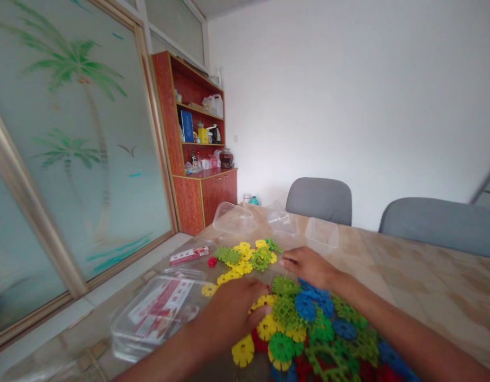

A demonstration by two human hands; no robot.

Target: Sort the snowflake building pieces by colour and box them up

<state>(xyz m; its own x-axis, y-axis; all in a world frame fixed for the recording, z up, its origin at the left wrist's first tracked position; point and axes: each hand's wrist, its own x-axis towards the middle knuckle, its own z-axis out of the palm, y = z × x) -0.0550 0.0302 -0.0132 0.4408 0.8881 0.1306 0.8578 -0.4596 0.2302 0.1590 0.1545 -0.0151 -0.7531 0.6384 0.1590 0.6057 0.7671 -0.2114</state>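
A pile of plastic snowflake building discs lies on the table in front of me. My left hand (239, 305) is low over the pile's left side, thumb and fingers apart, with a yellow disc (265, 302) showing between them. Whether it touches that disc I cannot tell. Beyond the pile, my right hand (310, 266) has its fingers bent together; anything in them is too small to make out. Near both hands are green discs (282, 347), blue discs (306, 305) and olive-green square pieces (286, 310). Some red pieces show underneath.
Farther off lies a group of yellow discs (241, 265) with green pieces, beside a small red piece (212, 262). Clear plastic boxes with printed labels (165, 302) lie left. Several clear containers (233, 218) stand at the back. Grey chairs (319, 199) line the far side.
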